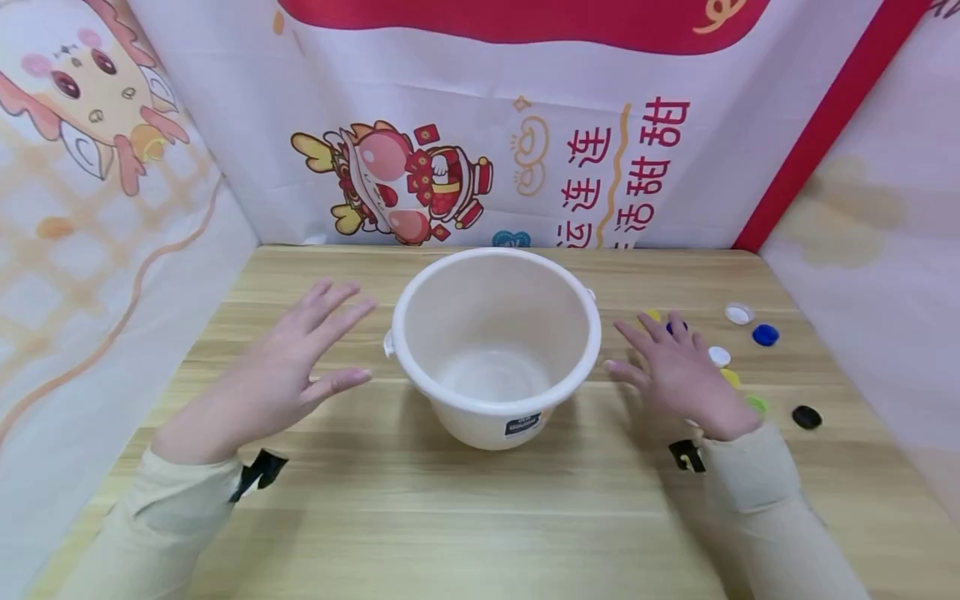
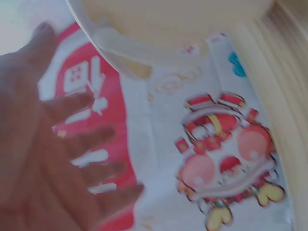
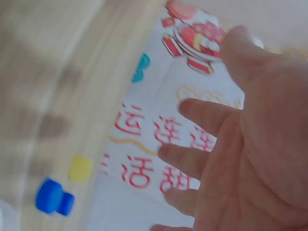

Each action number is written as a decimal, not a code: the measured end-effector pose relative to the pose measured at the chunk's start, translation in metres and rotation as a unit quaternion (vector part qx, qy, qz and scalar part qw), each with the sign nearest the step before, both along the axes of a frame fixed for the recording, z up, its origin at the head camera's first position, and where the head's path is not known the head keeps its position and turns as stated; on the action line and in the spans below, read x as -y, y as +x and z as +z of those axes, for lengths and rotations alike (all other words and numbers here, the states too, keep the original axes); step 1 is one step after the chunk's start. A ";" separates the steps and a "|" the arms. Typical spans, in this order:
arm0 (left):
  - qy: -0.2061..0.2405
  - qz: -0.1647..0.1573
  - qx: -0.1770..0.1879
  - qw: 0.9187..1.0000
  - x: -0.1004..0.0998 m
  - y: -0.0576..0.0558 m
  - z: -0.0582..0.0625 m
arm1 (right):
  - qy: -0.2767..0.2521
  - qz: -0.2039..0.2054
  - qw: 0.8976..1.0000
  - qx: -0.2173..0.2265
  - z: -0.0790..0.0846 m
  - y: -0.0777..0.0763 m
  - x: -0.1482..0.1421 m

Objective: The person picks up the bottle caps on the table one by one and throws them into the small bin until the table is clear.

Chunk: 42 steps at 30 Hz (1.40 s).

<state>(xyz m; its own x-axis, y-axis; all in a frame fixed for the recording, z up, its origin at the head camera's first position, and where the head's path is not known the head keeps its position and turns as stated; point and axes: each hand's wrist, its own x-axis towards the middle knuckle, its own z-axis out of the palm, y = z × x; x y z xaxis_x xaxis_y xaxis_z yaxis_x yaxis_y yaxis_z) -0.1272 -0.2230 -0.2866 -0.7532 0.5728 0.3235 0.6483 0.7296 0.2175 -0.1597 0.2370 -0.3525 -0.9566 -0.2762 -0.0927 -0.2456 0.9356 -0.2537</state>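
Note:
A white plastic bucket [image 1: 495,408] with a dark label on its front stands upright in the middle of the wooden table, and no contents show inside. To its left my left hand [image 1: 288,362] hovers with fingers spread, apart from the rim. On the other side my right hand [image 1: 671,371] is held over the table, fingers extended, partly covering some bottle caps. In the left wrist view the bucket [image 2: 178,24] appears above the spread fingers [image 2: 91,137]. The right wrist view has the right palm [image 3: 255,139] with nothing in it and blue caps [image 3: 49,196] beyond.
Several bottle caps lie on the right of the table [image 1: 480,533], among them a blue cap [image 1: 766,335], a white cap [image 1: 738,313], a black cap [image 1: 807,417] and a green cap [image 1: 757,405]. Printed cloth [image 1: 450,92] hangs behind and along both sides.

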 end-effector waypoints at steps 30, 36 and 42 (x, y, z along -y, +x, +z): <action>0.103 -0.240 -0.102 0.960 -0.062 0.004 -0.016 | -0.006 0.010 1.000 -0.016 -0.048 0.028 -0.076; 0.100 -0.257 -0.089 0.957 -0.060 -0.001 -0.014 | -0.010 0.011 0.999 -0.034 -0.054 0.029 -0.075; 0.098 -0.265 -0.077 0.956 -0.060 -0.006 -0.013 | -0.009 0.005 0.999 -0.052 -0.049 0.029 -0.071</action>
